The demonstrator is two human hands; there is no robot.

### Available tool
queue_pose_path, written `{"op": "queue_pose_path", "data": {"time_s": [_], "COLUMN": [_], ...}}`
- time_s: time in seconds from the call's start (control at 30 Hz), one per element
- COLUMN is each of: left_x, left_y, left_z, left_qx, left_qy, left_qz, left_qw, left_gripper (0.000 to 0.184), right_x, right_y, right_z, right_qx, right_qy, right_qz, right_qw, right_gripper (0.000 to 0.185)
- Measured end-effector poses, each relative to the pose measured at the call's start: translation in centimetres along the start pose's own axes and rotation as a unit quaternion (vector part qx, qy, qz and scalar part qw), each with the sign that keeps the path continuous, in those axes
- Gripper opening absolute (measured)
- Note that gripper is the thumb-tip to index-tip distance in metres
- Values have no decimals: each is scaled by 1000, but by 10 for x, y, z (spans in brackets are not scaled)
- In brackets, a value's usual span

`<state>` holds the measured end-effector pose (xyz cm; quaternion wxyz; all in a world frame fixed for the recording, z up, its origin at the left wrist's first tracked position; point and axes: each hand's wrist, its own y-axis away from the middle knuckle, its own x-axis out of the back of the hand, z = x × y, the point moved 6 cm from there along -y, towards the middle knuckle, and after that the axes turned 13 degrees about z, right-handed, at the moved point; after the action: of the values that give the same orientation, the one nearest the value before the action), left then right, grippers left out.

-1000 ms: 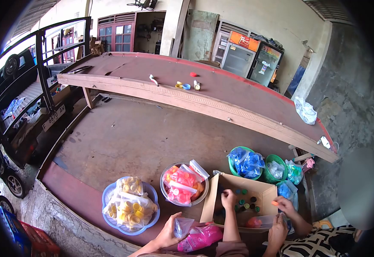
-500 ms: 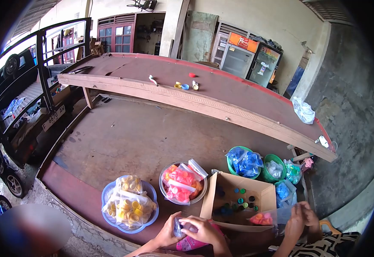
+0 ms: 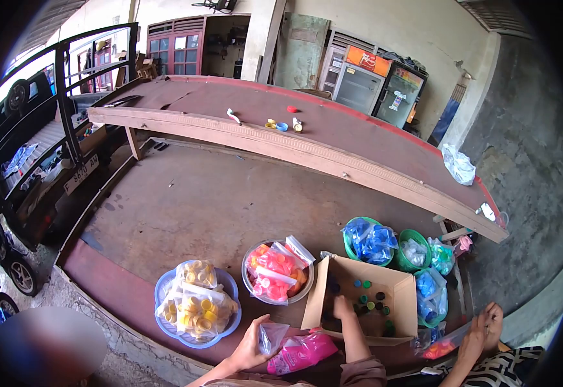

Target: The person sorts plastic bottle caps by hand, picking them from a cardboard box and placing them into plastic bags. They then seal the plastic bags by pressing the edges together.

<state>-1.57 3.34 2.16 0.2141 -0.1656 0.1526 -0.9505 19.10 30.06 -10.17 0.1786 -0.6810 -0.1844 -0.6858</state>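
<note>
My left hand [image 3: 250, 348] is closed on a small clear plastic bag [image 3: 272, 337] at the bottom centre. A bright pink printed packet [image 3: 304, 353] lies right beside the bag. My right hand [image 3: 344, 311] reaches down into the cardboard box [image 3: 394, 288], near its left side. Its fingertips are hard to make out against the dark inside, so whether they grip anything is unclear. Several dark, green and blue bottle caps [image 3: 363, 299] lie scattered on the box floor around that hand.
Left of the box are a blue basket [image 3: 160, 291] of bagged yellow and cream caps and a bowl [image 3: 248, 284] of bagged pink-orange caps. Green baskets [image 3: 412, 232] of bags stand behind. At right, a co-worker's hands [image 3: 481, 332] hold a bag with orange-pink caps [image 3: 439, 348].
My right hand has left the plastic bag and moved right, into the box. My left hand keeps the bag. The co-worker's bag has shifted right and down, away from the box.
</note>
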Motion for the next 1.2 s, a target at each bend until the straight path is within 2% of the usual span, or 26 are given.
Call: {"op": "queue_pose_path", "data": {"time_s": [0.1,0.2,0.3,0.37,0.4,0.43,0.47,0.5,0.53,0.57,0.7,0.77,0.8,0.83,0.87,0.9,0.97,1.07,1.13,1.17,1.2], "left_x": [1,-2,-1,0,0,3,2,1,-1,0,-7,-14,-18,-22,-26,-27,-26,-23,-18,-18,-18], "left_y": [2,3,0,3,3,2,5,2,2,-2,-24,-31,-33,-34,-33,-33,-31,-24,-20,-19,-17], "left_z": [-2,-7,0,-3,-1,4,4,0,-2,2,21,18,18,17,14,16,20,15,15,14,13], "left_qx": [11,14,14,7,4,-5,-1,1,27,16,-4,-7,-6,-5,6,14,29,45,48,50,52], "left_qy": [-4,-6,6,3,2,-17,-2,13,15,13,-2,6,7,8,22,39,73,43,32,37,42], "left_qz": [3,1,3,6,7,15,12,11,5,6,5,6,5,4,0,-9,-26,-12,2,1,2], "left_qw": [1000,1000,1000,1000,1000,1000,1000,1000,1000,1000,1000,1000,1000,1000,1000,999,997,998,998,998,998], "left_gripper": [83,83,83,83,83,84,84,85,85,86,86,86,86,86,86,85,84,84,84,84,84], "right_x": [-27,-28,-11,-9,17,27,22,39,41,71,155,191,193,218,227,221,209,203,171,131,100], "right_y": [-1,-1,4,1,5,3,-1,-3,-3,4,32,57,64,78,87,94,103,81,49,28,13], "right_z": [5,5,6,13,14,19,28,25,30,17,-32,-68,-79,-101,-122,-140,-158,-123,-71,-37,-7], "right_qx": [-5,-1,-61,-16,-65,-60,-48,-22,-87,-117,-66,-12,15,67,147,177,263,185,35,-35,-61], "right_qy": [1,6,-24,25,-74,-154,-310,-457,-536,-658,-732,-731,-681,-583,-525,-493,-480,-482,-444,-448,-391], "right_qz": [-53,-45,-35,-19,36,104,169,218,202,189,195,206,242,265,261,198,174,216,273,273,297], "right_qw": [999,999,997,999,994,981,934,862,815,720,649,651,691,765,797,829,819,829,853,851,869], "right_gripper": [20,21,20,21,20,16,12,7,6,7,12,12,12,13,12,8,11,11,12,14,16]}}
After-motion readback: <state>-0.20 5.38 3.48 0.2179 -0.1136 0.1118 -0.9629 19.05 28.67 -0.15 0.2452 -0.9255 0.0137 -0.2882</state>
